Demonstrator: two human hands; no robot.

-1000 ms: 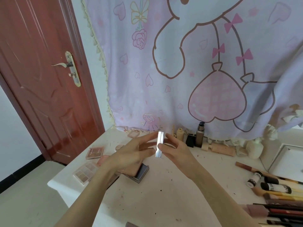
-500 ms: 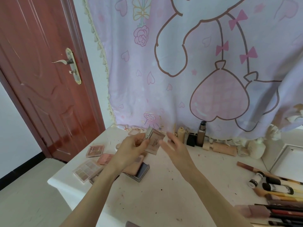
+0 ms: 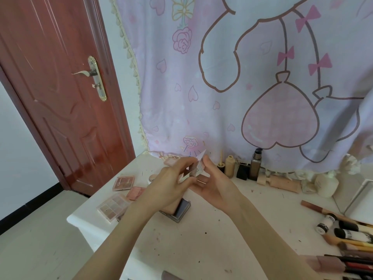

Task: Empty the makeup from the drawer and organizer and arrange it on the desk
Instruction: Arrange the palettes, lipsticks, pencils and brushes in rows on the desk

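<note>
Since half a second ago the right hand [image 3: 214,188] has come back in under the small pale compact [image 3: 196,168], which the left hand [image 3: 171,184] pinches at its lower edge, tilted and blurred by motion (whether it is hinged open I cannot tell). Held above the white surface [image 3: 201,239] between both hands, near the eyeshadow palettes [image 3: 114,206], the compact touches the right hand's loosely straightened fingers. It would go best laid flat beside those palettes, square to them, released only once it rests down.

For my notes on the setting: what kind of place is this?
Probably a bedroom vanity corner at home: a white desk strewn with eyeshadow palettes, a cartoon wall cloth and a wooden door.
</note>
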